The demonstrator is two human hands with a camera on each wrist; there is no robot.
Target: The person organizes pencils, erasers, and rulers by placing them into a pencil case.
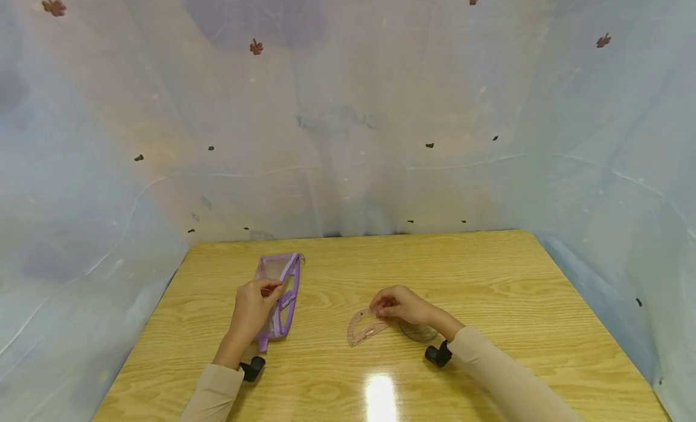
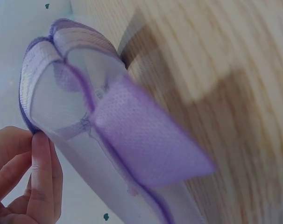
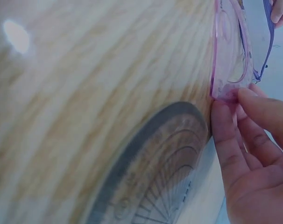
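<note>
My left hand (image 1: 252, 304) pinches the rim of a purple-edged, see-through mesh pencil case (image 1: 277, 266) standing at the left of the table. In the left wrist view its top gapes apart and a purple tab (image 2: 146, 135) sticks out from one end. The right hand (image 1: 405, 305) holds one corner of a pink see-through protractor (image 3: 221, 70) between thumb and fingers. On the table under the right wrist lies a clear round-edged protractor (image 3: 155, 177) with a dark rim, partly covered by the hand in the head view.
The wooden table (image 1: 462, 271) ends at a hanging pale cloth (image 1: 348, 138) at the back and sides. A bright light reflection (image 1: 380, 398) shows near the front. Black wrist camera mounts (image 1: 438, 354) sit beneath both wrists.
</note>
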